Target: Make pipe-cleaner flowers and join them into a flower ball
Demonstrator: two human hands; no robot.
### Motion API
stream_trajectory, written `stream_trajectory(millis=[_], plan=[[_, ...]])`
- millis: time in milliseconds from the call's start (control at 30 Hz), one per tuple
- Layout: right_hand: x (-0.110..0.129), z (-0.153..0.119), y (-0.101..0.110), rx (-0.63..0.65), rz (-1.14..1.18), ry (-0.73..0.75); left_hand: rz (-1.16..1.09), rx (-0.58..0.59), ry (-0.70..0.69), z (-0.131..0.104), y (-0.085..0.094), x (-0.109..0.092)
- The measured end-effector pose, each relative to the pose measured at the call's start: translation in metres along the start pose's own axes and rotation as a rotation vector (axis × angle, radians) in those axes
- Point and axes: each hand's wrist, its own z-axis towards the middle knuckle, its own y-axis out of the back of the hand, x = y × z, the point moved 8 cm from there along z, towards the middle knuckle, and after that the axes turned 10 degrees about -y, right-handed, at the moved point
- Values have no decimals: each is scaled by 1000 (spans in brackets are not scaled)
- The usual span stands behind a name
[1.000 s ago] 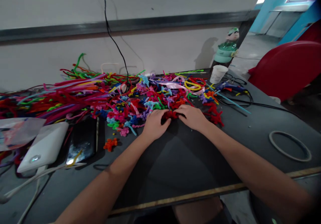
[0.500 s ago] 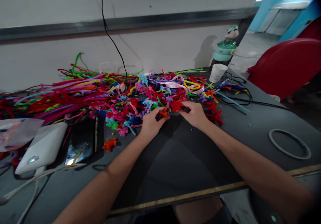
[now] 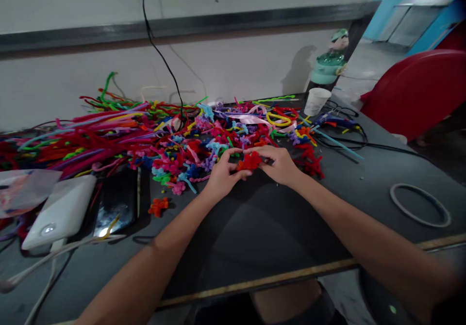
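My left hand (image 3: 222, 175) pinches a small orange pipe-cleaner piece (image 3: 241, 166) between thumb and fingertips. A red pipe-cleaner flower (image 3: 252, 160) is gripped by the fingers of my right hand (image 3: 280, 165). The two pieces meet between my hands, just above the near edge of the pile; where they touch is partly hidden by my fingers. Another orange pipe-cleaner flower (image 3: 158, 206) lies by itself on the table, left of my left hand. Behind my hands spreads a heap of small coloured pipe-cleaner shapes (image 3: 196, 157).
Long loose pipe cleaners (image 3: 91, 136) lie at the left. Nearer stand a white power bank (image 3: 61, 213) with a cable and a dark phone (image 3: 117, 201). A paper cup (image 3: 316, 102), a green figure bottle (image 3: 329, 63), a glue gun (image 3: 335, 121) and a grey ring (image 3: 420, 205) are on the right.
My hands have drawn closer together, bringing the red flower against the orange piece. The red flower now sits lower, in front of my fingers. The view has shifted slightly.
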Motion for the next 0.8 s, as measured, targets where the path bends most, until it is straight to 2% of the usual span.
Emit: stream_trajectory(millis=[133,233,400,533,667,800], plan=[[-4,0,1,-20,38,-75,-357,-35,41,0,-8,-4],[-8,0,-1,-7,112,-142,-505,-63,96,-1,-11,-1],[-28,1,0,-70,227,-297,-509,-26,124,-1,-10,3],[-44,1,-7,-59,415,-452,-463,-18,130,0,-8,4],[-46,-1,-15,-35,534,-532,-504,-40,142,-1,-8,5],[-45,-3,-18,-51,571,-542,-556,-70,152,-1,-7,6]])
